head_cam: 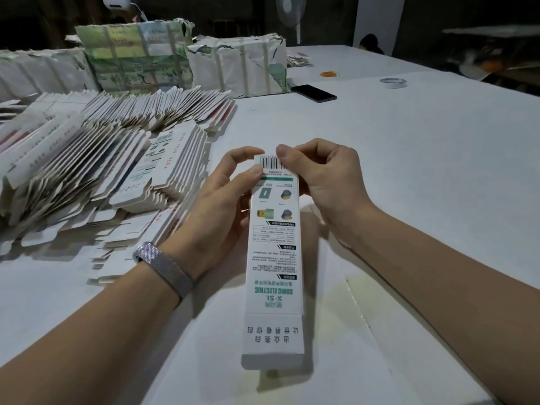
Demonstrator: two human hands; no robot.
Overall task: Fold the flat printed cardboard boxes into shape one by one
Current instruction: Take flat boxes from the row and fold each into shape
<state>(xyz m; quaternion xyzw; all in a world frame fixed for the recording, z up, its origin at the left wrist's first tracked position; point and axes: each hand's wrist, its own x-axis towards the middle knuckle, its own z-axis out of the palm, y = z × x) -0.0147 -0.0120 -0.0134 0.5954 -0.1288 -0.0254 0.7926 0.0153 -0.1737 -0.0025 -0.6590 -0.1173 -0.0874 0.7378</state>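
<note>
Both hands pinch the far end of a long printed box over the table: left hand beside the barcode, right hand at the top edge. Flat boxes lie left; wrapped bundles, a phone and a tape roll sit far.

What I can't make out

My left hand covers the box's left edge; its small print blurs. The flat stack runs off the left edge; the far figure is perhaps a person.
</note>
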